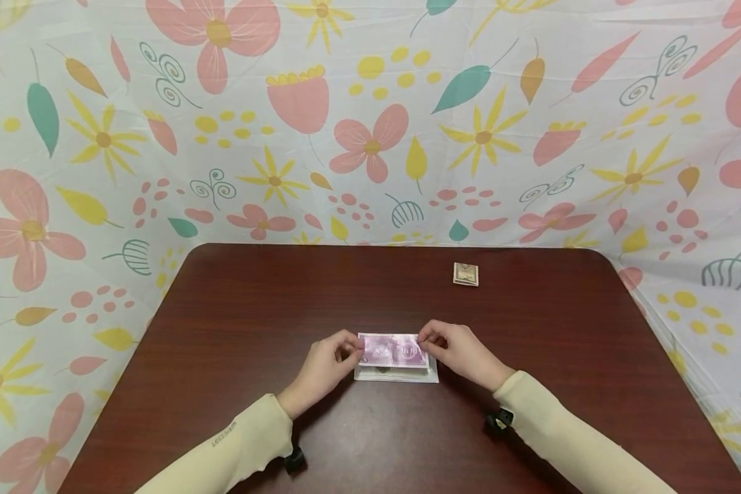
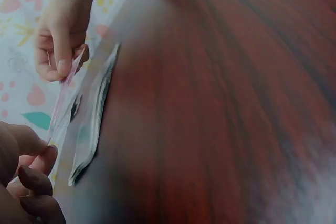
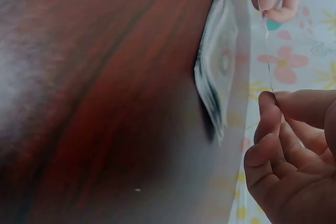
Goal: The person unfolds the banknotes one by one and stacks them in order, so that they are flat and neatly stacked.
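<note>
A purple banknote (image 1: 390, 351) with a crease down its middle is stretched between both hands. My left hand (image 1: 328, 365) pinches its left end between thumb and fingers. The right end is pinched by my right hand (image 1: 462, 351). Under the note, a stack of paper notes (image 1: 401, 377) lies on the table, its near edge showing below the purple one. From the side, in the left wrist view, the purple banknote (image 2: 62, 98) stands apart above the stack (image 2: 97, 119). In the right wrist view the banknote appears edge-on as a thin line, and the stack's layers (image 3: 210, 72) bow slightly.
Toward the back right of the dark wooden table (image 1: 272, 295) lies a small folded brownish paper bundle (image 1: 466, 274). A flower-printed cloth (image 1: 370, 137) hangs behind the table and along its sides. Dark devices (image 1: 499, 420) sit at the sleeve cuffs.
</note>
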`<action>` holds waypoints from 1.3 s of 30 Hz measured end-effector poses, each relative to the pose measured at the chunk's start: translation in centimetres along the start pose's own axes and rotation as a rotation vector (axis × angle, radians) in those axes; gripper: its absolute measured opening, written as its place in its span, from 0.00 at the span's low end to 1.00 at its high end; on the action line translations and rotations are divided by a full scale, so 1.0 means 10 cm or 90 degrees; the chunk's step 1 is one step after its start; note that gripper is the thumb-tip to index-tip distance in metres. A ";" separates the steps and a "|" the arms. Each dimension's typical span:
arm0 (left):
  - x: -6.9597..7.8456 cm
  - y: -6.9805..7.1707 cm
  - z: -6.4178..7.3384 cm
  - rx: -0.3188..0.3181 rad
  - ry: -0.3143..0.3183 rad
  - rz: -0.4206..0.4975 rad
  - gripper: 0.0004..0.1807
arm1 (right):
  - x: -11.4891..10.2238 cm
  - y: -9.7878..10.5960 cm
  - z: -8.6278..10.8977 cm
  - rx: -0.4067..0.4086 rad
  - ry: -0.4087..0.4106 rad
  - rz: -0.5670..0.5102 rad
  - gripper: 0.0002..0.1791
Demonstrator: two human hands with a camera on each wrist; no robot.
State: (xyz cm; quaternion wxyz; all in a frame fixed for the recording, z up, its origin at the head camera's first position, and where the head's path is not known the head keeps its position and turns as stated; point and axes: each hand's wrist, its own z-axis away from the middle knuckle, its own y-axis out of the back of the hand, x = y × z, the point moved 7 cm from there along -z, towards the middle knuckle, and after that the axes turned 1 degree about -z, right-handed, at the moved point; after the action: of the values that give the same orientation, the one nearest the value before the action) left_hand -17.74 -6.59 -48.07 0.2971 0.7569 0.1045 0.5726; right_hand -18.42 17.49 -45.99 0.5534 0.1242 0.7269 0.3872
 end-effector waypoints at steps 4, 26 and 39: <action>0.03 -0.03 0.02 -0.026 -0.019 -0.085 0.04 | 0.02 -0.07 0.02 -0.038 -0.017 0.022 0.05; 0.15 -0.11 0.03 -0.049 -0.104 -0.284 0.03 | 0.03 -0.22 -0.01 -0.061 0.001 0.070 0.03; 0.17 -0.11 0.03 -0.038 -0.119 -0.311 0.03 | 0.00 -0.22 -0.02 -0.059 0.006 0.108 0.03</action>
State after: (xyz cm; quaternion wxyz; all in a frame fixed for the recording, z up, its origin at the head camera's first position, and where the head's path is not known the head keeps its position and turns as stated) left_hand -16.70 -4.94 -47.40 0.4571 0.7497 0.2396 0.4142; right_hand -18.06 15.91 -47.47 0.5201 0.1577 0.6979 0.4665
